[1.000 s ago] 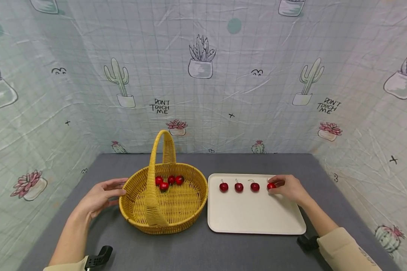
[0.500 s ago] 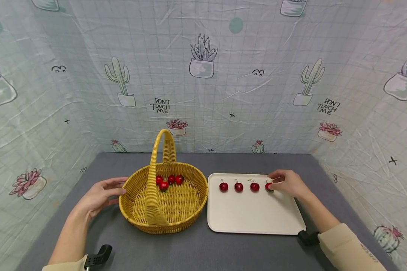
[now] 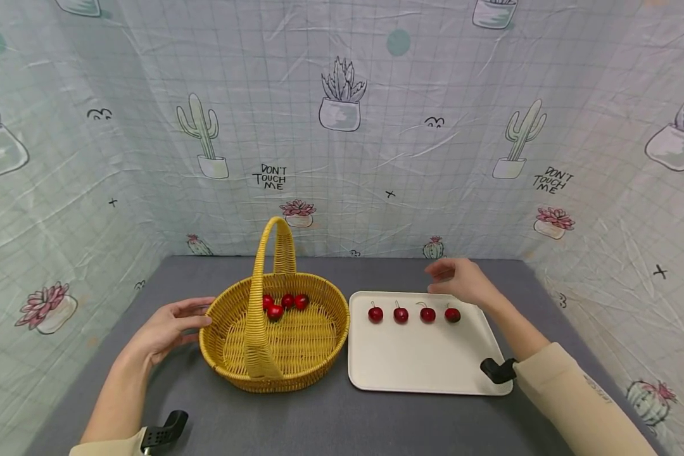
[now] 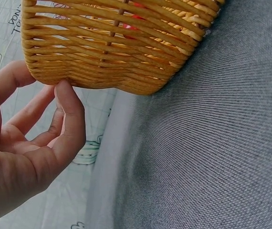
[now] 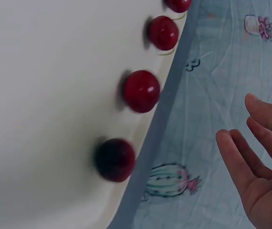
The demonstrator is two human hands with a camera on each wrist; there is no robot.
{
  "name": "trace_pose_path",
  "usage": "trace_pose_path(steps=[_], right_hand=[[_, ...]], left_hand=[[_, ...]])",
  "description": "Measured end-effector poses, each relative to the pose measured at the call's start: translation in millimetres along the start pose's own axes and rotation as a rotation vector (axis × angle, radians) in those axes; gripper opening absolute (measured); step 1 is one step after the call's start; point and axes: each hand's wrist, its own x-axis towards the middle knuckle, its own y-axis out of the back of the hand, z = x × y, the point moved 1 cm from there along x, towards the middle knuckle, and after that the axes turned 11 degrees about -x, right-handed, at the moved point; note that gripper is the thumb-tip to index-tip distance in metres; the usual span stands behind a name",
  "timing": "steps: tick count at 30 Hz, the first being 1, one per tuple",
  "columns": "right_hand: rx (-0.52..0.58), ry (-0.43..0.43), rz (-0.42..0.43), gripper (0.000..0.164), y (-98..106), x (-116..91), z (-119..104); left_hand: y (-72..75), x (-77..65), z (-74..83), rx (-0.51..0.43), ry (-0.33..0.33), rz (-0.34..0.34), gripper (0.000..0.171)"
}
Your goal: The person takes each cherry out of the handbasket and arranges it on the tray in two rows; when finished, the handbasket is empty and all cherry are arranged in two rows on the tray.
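Note:
A yellow wicker basket (image 3: 296, 354) with a tall arched handle holds several red cherries (image 3: 275, 312) at its back. My left hand (image 3: 168, 330) touches the basket's left side with its thumb and fingertips, fingers loosely bent; the left wrist view shows the thumb tip (image 4: 65, 90) right at the woven wall. To the right, four-sided and cream, lies a tray (image 3: 422, 361), with several stemmed cherries (image 3: 427, 315) in a row along its back part. My right hand (image 3: 462, 278) hovers over the tray's back right edge, holding nothing, fingers relaxed and apart from the rightmost cherry (image 5: 115, 160).
Basket and tray stand side by side on a grey cloth-covered table (image 3: 319, 424). Behind and at both sides hangs a pale curtain (image 3: 376, 158) printed with potted cacti. A black wrist mount (image 3: 497, 370) on the right arm overlaps the tray's front right corner.
My right hand has let go of the rightmost cherry, which now sits in line with the others, and has moved up and back to the left. The left hand stays at the basket.

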Motion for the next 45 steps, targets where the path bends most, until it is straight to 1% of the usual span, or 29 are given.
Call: trace_pose_path(steps=[3, 10, 14, 17, 25, 32, 37, 40, 45], right_hand=[[0.023, 0.024, -0.012, 0.039, -1, 9, -14], [0.025, 0.133, -0.017, 0.038, -9, 28, -47], [0.033, 0.162, -0.038, 0.038, -14, 34, -68], [0.034, 0.168, -0.060, 0.038, -21, 39, -81], [0.027, 0.208, -0.112, 0.037, -45, 50, -108], [0.047, 0.297, -0.122, 0.037, -69, 54, -136], [0.035, 0.336, -0.144, 0.039, -90, 59, -155], [0.020, 0.345, -0.153, 0.041, -103, 63, -163], [-0.008, 0.326, -0.178, 0.041, -121, 70, -174]], left_hand=[[0.6, -0.2, -0.1, -0.001, 0.003, 0.002, 0.072], [0.5, -0.3, 0.2, -0.009, 0.008, 0.004, 0.072], [-0.3, 0.1, 0.3, -0.011, 0.011, 0.006, 0.072], [-0.8, 1.0, 0.4, -0.009, 0.011, 0.006, 0.072], [-0.1, 3.4, -1.9, 0.002, 0.014, 0.001, 0.073], [1.6, 2.9, -2.7, 0.000, 0.008, 0.000, 0.073], [1.8, 3.7, -3.0, -0.007, 0.008, -0.002, 0.073], [2.7, 4.1, -3.7, -0.013, 0.005, -0.005, 0.073], [4.4, 4.0, -3.8, -0.046, -0.003, -0.023, 0.073]])
